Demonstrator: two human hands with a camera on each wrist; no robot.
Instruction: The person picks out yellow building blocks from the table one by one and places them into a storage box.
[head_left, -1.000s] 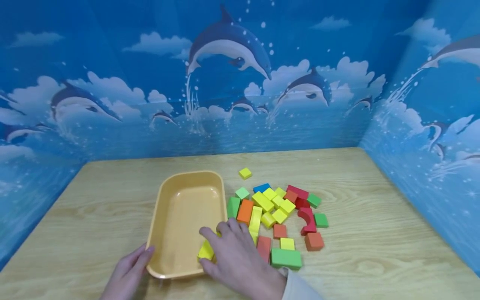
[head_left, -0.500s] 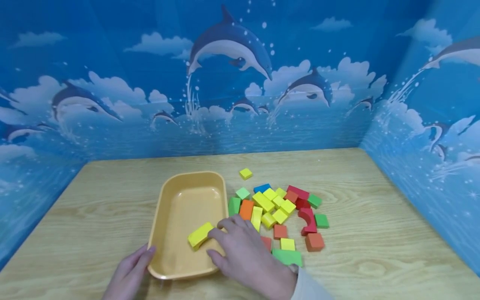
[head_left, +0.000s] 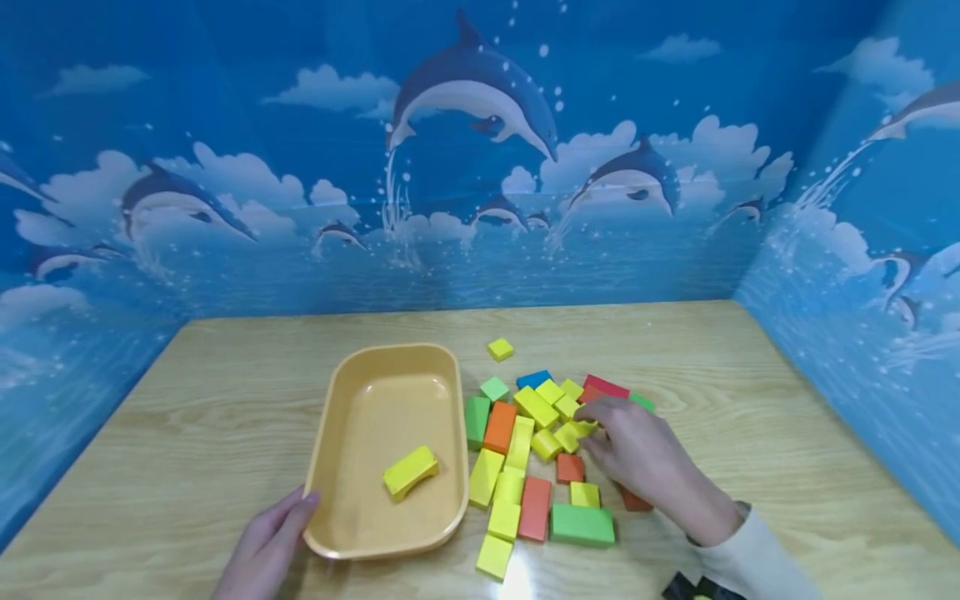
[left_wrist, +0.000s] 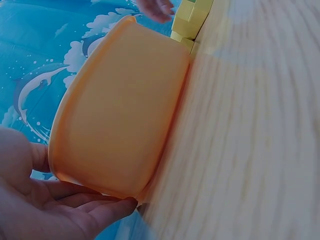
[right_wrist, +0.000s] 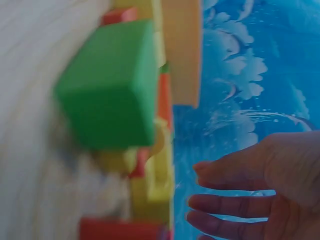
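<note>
My left hand [head_left: 266, 546] grips the near left corner of a yellow-orange plastic tray [head_left: 321, 442], thumb on the rim. In the left wrist view its fingers [left_wrist: 107, 212] lie under the wall of that tray. One yellow arched block [head_left: 411, 472] rests inside. My right hand [head_left: 648, 458] hovers over the right part of a group of wooden blocks, fingertips at the yellow cubes [head_left: 567, 437]. The right wrist view shows its thumb and fingers [right_wrist: 230, 205] fairly straight and apart, with nothing between them. Some red and green blocks are hidden behind this hand.
Several blocks lie right of the tray, including a green block [head_left: 582, 525], a red-orange block [head_left: 535, 508], an orange block [head_left: 500, 427] and a blue block [head_left: 533, 379]. A lone yellow block [head_left: 500, 349] sits farther back. Dolphin-printed walls [head_left: 450, 275] enclose the wooden table [head_left: 240, 375].
The right hand has let go of the yellow arched block inside the tray and moved right, over the yellow cubes. The left hand keeps its hold on the tray.
</note>
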